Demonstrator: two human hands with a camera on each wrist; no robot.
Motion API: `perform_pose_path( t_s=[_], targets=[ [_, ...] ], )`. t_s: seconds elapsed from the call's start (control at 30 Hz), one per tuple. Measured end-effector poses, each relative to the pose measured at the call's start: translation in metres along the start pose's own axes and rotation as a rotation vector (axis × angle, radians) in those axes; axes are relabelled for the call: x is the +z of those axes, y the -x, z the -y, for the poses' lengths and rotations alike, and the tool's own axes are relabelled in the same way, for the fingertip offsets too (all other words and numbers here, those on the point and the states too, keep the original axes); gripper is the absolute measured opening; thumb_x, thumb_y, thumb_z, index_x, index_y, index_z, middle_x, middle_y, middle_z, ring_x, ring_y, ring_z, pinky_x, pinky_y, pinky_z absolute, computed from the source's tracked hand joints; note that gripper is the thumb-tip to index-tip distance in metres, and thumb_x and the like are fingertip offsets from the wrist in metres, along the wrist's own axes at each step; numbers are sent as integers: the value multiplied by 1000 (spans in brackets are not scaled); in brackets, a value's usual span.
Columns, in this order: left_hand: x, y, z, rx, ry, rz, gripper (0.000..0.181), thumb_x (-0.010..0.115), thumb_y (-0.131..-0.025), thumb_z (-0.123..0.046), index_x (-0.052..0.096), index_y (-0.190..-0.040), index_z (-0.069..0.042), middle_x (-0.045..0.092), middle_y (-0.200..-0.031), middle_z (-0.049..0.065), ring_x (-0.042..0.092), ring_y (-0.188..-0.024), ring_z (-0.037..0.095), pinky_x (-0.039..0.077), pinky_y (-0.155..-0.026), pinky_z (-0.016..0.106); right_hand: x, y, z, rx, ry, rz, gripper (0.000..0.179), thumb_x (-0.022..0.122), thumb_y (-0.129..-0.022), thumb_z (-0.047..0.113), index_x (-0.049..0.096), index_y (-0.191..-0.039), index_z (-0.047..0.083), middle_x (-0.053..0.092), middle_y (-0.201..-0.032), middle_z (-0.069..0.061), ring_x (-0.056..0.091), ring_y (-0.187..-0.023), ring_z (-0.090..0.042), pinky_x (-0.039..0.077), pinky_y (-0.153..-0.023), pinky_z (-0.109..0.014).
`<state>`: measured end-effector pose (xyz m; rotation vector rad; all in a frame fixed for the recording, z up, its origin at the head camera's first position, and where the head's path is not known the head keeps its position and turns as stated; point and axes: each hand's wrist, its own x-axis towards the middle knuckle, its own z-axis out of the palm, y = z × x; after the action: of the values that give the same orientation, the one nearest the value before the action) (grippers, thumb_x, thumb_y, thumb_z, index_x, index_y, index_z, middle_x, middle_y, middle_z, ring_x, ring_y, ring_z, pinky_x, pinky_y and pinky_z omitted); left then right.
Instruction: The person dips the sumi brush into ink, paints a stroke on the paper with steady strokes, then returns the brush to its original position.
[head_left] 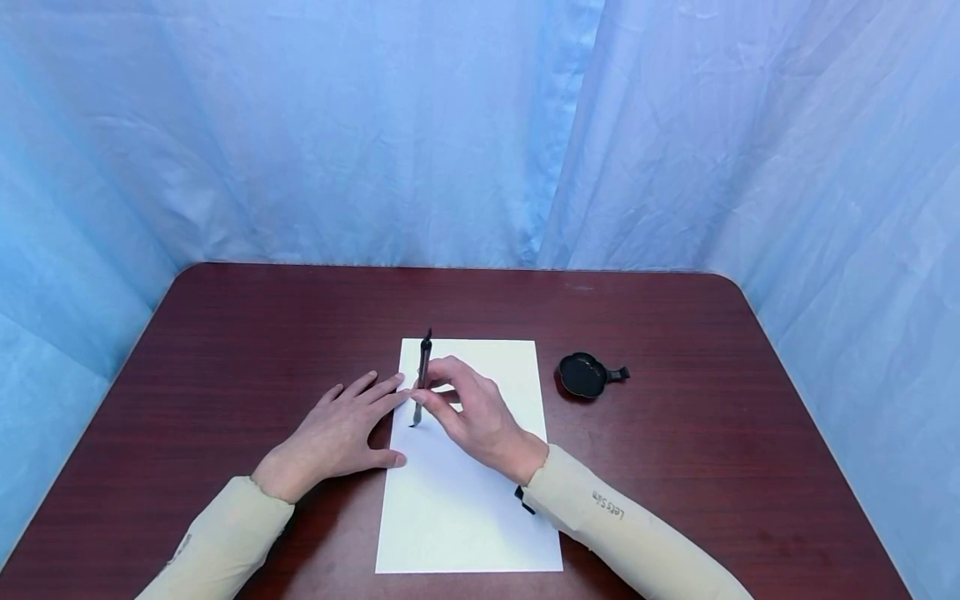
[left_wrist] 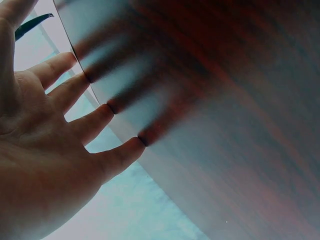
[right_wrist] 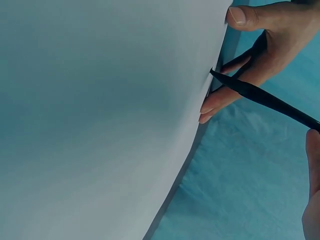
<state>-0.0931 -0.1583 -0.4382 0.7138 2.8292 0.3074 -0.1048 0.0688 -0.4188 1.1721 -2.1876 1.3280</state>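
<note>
A dark ink brush (head_left: 423,363) stands nearly upright over a white sheet of paper (head_left: 472,517). My right hand (head_left: 480,412) pinches its handle between thumb and fingers. In the right wrist view, the black tip of the brush (right_wrist: 265,96) meets the paper near its edge; only part of the right hand (right_wrist: 312,165) shows there. Spread flat, my left hand (head_left: 337,433) lies across the sheet's left edge, thumb and fingertips touching the paper or the table beside it. The left wrist view shows the left hand (left_wrist: 55,120) with separated fingers and the brush's pointed tip (left_wrist: 32,26).
Right of the paper sits a small black flower-shaped dish (head_left: 582,375) with a short handle pointing right. Everything lies on a dark red-brown wooden table (head_left: 675,417) with rounded far corners. Light blue curtains (head_left: 337,133) hang behind it and at both sides.
</note>
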Motion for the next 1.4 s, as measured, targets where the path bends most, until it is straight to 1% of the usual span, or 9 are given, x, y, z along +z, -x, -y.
perform_pose_path(
  t_s=[0.33, 0.57, 0.77, 1.07, 1.4],
  targets=[
    [0, 0, 0, -3, -2, 5, 88, 82, -82, -56, 51, -154, -17, 41, -164, 4, 33, -150, 40, 32, -110, 72, -2, 1, 1, 18, 4, 11, 41, 76, -89, -5, 52, -121, 4, 64, -106, -9, 73, -97, -20, 57, -84, -19],
    [0, 0, 0, 0, -1, 6, 87, 82, -83, -57, 52, -154, -17, 41, -163, 4, 34, -150, 40, 33, -110, 73, -3, 3, 0, 30, 1, 13, 39, 76, -89, -6, 53, -119, 2, 64, -106, -9, 73, -97, -21, 57, -85, -19],
    [0, -1, 0, 0, 2, 5, 87, 82, -82, -56, 52, -154, -17, 42, -163, 5, 34, -150, 41, 33, -109, 73, -3, 4, 0, 39, -4, 17, 39, 76, -90, -5, 53, -120, 4, 64, -106, -8, 73, -98, -20, 57, -85, -19],
    [1, 1, 0, 6, 2, -22, 86, 83, -82, -55, 54, -152, -16, 43, -162, 5, 35, -149, 41, 33, -110, 72, -7, 6, 1, 61, 1, 28, 42, 76, -91, -3, 52, -124, 6, 64, -109, -8, 72, -100, -20, 57, -85, -21],
    [1, 0, 0, 9, 3, -14, 85, 82, -82, -56, 54, -152, -17, 43, -162, 5, 35, -149, 40, 33, -110, 72, -11, 8, 2, 76, 4, 37, 44, 77, -90, -5, 52, -125, 7, 64, -109, -8, 72, -102, -20, 58, -86, -22]
  ],
)
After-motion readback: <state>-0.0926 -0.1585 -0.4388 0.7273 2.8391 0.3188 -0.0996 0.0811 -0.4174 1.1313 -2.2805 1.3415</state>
